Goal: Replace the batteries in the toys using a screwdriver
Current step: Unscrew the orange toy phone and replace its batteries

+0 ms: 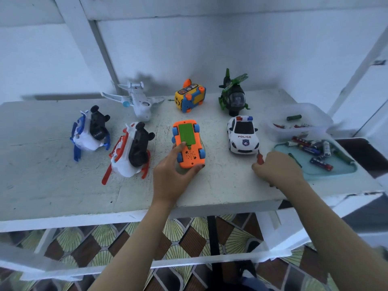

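Observation:
An orange toy car (189,143) lies upside down on the white table (52,185), its green battery cover facing up. My left hand (174,173) grips its near end, thumb on the left side and fingers round the right. To the right, my right hand (277,169) holds a red-handled screwdriver (260,159) just in front of a white police car (242,135). Loose batteries (315,148) lie on a teal tray (336,171) beside that hand.
Two white toys with black undersides, one blue-trimmed (90,131) and one red-trimmed (131,150), lie at left. A white plane (138,99), a yellow-blue toy (190,97) and a green helicopter (234,95) stand at the back. A clear plastic tub (294,120) holds more batteries.

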{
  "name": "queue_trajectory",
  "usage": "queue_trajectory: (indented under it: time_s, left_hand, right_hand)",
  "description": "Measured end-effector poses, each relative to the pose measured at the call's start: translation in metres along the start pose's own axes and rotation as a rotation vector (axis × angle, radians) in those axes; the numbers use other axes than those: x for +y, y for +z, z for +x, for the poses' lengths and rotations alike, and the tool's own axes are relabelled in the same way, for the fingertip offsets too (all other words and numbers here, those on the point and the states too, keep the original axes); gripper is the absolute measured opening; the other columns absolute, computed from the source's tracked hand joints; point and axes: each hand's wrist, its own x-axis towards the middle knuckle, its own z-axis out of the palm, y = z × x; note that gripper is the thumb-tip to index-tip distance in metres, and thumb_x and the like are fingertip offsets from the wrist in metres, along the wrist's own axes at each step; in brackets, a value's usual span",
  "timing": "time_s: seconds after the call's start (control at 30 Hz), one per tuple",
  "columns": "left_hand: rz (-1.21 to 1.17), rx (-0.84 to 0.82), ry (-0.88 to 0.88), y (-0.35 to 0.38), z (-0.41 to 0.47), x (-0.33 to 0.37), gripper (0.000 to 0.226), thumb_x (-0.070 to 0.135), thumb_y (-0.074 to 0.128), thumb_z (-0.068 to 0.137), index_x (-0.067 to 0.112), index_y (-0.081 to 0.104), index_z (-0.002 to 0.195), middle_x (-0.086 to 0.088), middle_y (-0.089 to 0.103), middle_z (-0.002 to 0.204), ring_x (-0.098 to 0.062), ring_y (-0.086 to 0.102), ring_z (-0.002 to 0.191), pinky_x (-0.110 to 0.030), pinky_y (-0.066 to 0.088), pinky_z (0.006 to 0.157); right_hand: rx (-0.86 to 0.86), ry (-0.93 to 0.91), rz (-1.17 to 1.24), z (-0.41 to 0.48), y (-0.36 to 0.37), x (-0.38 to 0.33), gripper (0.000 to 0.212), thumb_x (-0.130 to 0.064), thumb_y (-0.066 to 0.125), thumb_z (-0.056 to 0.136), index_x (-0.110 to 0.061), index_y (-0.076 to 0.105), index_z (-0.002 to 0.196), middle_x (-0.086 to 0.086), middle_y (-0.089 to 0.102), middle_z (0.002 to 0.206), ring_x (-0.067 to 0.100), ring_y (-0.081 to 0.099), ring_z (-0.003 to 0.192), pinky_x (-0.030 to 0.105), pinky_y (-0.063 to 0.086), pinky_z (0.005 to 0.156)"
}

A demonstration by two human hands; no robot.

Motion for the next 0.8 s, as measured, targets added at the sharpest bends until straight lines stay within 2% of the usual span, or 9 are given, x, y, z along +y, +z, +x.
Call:
queue_trajectory:
  time_s: [0.17,0.23,0.37,0.43,0.47,0.53,0.57,0.67,0.8]
  left_hand:
    - [-0.019,-0.002,0.000,-0.001,-0.001,0.001,0.075,0.061,0.065,0.072,0.008,0.061,0.125,-0.008,0.070,0.113,-0.016,0.067,0.089,-0.033,0.058,0.069]
    - [-0.033,-0.004,0.003,-0.002,-0.002,0.002,0.075,0.061,0.064,0.072,0.008,0.061,0.125,-0.009,0.069,0.114,-0.014,0.064,0.090,-0.031,0.057,0.070]
    - [-0.040,-0.005,0.001,-0.002,-0.001,0.005,0.077,0.062,0.063,0.072,0.008,0.061,0.125,-0.009,0.070,0.112,-0.012,0.063,0.088,-0.030,0.056,0.069]
    - [-0.030,-0.002,0.002,-0.002,-0.001,0.005,0.076,0.062,0.063,0.071,0.008,0.062,0.125,-0.008,0.070,0.110,-0.014,0.065,0.085,-0.031,0.057,0.066]
    - [-0.025,-0.001,0.003,-0.002,-0.002,0.005,0.076,0.063,0.063,0.071,0.008,0.062,0.124,-0.007,0.071,0.108,-0.016,0.066,0.083,-0.032,0.057,0.065]
    - [-0.022,0.000,0.004,-0.003,-0.002,0.005,0.075,0.062,0.064,0.071,0.009,0.062,0.123,-0.005,0.071,0.105,-0.018,0.067,0.080,-0.036,0.058,0.062]
    - [-0.021,0.001,0.007,-0.003,-0.002,0.005,0.074,0.062,0.065,0.071,0.008,0.063,0.122,-0.005,0.071,0.105,-0.018,0.068,0.080,-0.037,0.058,0.061]
    - [-0.018,0.010,0.023,-0.003,-0.003,0.006,0.073,0.062,0.064,0.071,0.008,0.064,0.121,-0.006,0.072,0.104,-0.016,0.067,0.079,-0.032,0.057,0.061]
    - [-0.025,0.010,0.024,-0.003,-0.003,0.006,0.073,0.061,0.065,0.071,0.008,0.064,0.121,-0.005,0.072,0.105,-0.012,0.066,0.081,-0.023,0.054,0.063]
  right_hand:
    - [0.250,-0.077,0.026,-0.008,-0.026,0.000,0.031,-0.028,0.054,0.089,-0.007,0.047,0.067,0.006,0.052,0.062,0.021,0.051,0.057,0.026,0.034,0.051]
    - [0.416,-0.156,0.078,-0.009,-0.037,-0.003,0.025,-0.026,0.056,0.089,-0.004,0.051,0.079,0.006,0.051,0.064,0.022,0.048,0.059,0.027,0.031,0.051]
    - [0.648,-0.357,0.299,-0.010,-0.051,-0.015,0.025,-0.026,0.061,0.091,-0.004,0.055,0.100,0.010,0.066,0.083,0.026,0.062,0.071,0.034,0.050,0.064]
    - [0.666,-0.489,0.427,-0.015,-0.056,-0.024,0.023,-0.023,0.063,0.090,-0.006,0.055,0.104,0.007,0.069,0.088,0.022,0.067,0.073,0.039,0.056,0.069]
    - [0.651,-0.552,0.487,-0.020,-0.058,-0.029,0.024,-0.020,0.064,0.090,-0.007,0.054,0.107,0.003,0.068,0.088,0.017,0.067,0.071,0.034,0.057,0.070]
    - [0.582,-0.658,0.597,-0.028,-0.058,-0.041,0.026,-0.014,0.064,0.090,-0.008,0.053,0.113,-0.004,0.065,0.084,-0.002,0.063,0.065,0.012,0.053,0.065]
    - [0.544,-0.698,0.654,-0.030,-0.056,-0.046,0.026,-0.011,0.063,0.090,-0.008,0.053,0.114,-0.006,0.065,0.081,-0.004,0.063,0.064,0.008,0.050,0.063]
    - [0.473,-0.783,0.770,-0.033,-0.046,-0.060,0.022,-0.005,0.060,0.090,-0.008,0.056,0.112,-0.010,0.066,0.081,0.001,0.067,0.073,0.012,0.053,0.069]
    - [0.465,-0.891,0.766,-0.036,-0.033,-0.072,0.020,-0.001,0.059,0.090,-0.003,0.056,0.110,-0.006,0.063,0.081,-0.009,0.062,0.077,0.006,0.048,0.069]
